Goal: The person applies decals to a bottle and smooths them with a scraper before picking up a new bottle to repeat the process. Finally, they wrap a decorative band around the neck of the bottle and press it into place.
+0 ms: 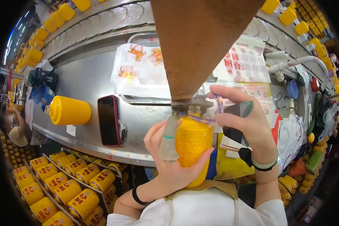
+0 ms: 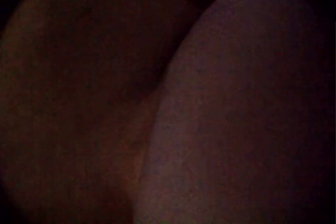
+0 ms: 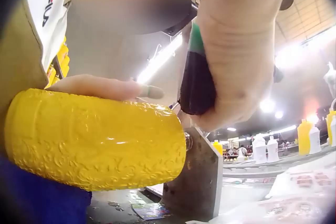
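Observation:
My left hand (image 1: 173, 169) holds an embossed yellow bottle (image 1: 194, 145), thumb on one side and fingers on the other. The bottle's clear neck (image 3: 188, 141) meets a metal plate (image 3: 197, 176). Around the neck runs a purple patterned ribbon (image 1: 219, 103), which my right hand (image 1: 246, 116) pinches between thumb and forefinger. A black-and-green handle (image 3: 198, 79) also lies in the right palm; the rest of that tool is hidden. A pale tassel (image 1: 168, 141) with a green band hangs in front of the left fingers. The left wrist view is dark, with only blurred skin.
A brown post (image 1: 199, 45) rises close in front. On the metal bench are a phone (image 1: 108, 120), another yellow bottle (image 1: 71, 110) lying sideways, and a tray with red-and-gold figures (image 1: 128, 74). Racks of yellow bottles (image 1: 79, 201) stand lower left; a conveyor (image 1: 101, 22) runs behind.

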Demonstrator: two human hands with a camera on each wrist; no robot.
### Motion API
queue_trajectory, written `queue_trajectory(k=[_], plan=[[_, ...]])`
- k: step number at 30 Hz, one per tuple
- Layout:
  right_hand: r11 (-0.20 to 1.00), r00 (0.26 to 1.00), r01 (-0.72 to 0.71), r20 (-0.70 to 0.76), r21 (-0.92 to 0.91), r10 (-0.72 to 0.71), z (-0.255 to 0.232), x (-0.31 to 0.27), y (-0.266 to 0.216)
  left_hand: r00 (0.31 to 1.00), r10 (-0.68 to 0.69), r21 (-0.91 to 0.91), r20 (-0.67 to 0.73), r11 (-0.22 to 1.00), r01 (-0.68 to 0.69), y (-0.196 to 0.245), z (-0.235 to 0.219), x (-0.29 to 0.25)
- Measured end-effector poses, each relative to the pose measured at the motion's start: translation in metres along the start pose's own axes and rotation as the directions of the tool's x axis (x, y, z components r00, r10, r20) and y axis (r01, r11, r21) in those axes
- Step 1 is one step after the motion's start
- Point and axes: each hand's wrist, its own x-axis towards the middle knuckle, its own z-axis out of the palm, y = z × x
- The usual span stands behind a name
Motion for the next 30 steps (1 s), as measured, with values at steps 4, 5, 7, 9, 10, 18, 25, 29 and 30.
queue_trajectory(k=[4, 5, 7, 9, 10, 18, 25, 29, 30], plan=[[0.996, 0.997, -0.060, 0.050, 0.060, 0.057, -0.003, 0.003, -0.001, 1.000, 0.003, -0.041, 0.026, 0.999, -0.002, -0.005, 0.004, -0.002], [0.996, 0.997, -0.059, 0.050, 0.060, 0.056, -0.004, 0.003, -0.002, 1.000, 0.004, -0.089, 0.022, 0.996, -0.002, -0.007, 0.005, -0.004], [0.996, 0.993, -0.067, 0.098, 0.059, 0.061, -0.005, 0.001, -0.003, 1.000, 0.003, -0.134, 0.021, 0.991, 0.000, -0.008, 0.006, -0.004], [0.996, 0.991, -0.081, 0.115, 0.048, 0.075, -0.006, 0.004, -0.001, 1.000, 0.023, -0.104, 0.009, 0.994, -0.022, -0.008, 0.006, -0.004], [0.995, 0.988, -0.090, 0.132, 0.034, 0.085, -0.007, 0.006, -0.001, 1.000, 0.023, -0.103, 0.011, 0.994, -0.022, -0.007, 0.006, -0.004], [0.997, 0.995, -0.030, 0.093, -0.070, 0.036, -0.008, 0.014, 0.003, 0.993, -0.095, -0.139, 0.066, 0.985, 0.103, -0.005, 0.008, -0.001], [0.992, 0.998, 0.008, 0.058, -0.124, -0.001, -0.007, 0.012, 0.010, 1.000, -0.029, -0.064, 0.012, 0.997, 0.030, -0.002, 0.006, 0.001], [0.980, 0.999, 0.046, 0.026, -0.192, -0.042, -0.005, 0.009, 0.010, 1.000, -0.022, -0.109, 0.021, 0.994, 0.024, -0.004, 0.009, -0.001], [0.973, 0.997, 0.082, 0.016, -0.217, -0.081, -0.004, 0.009, 0.012, 1.000, -0.019, -0.084, 0.005, 0.996, 0.019, -0.003, 0.008, 0.000]])
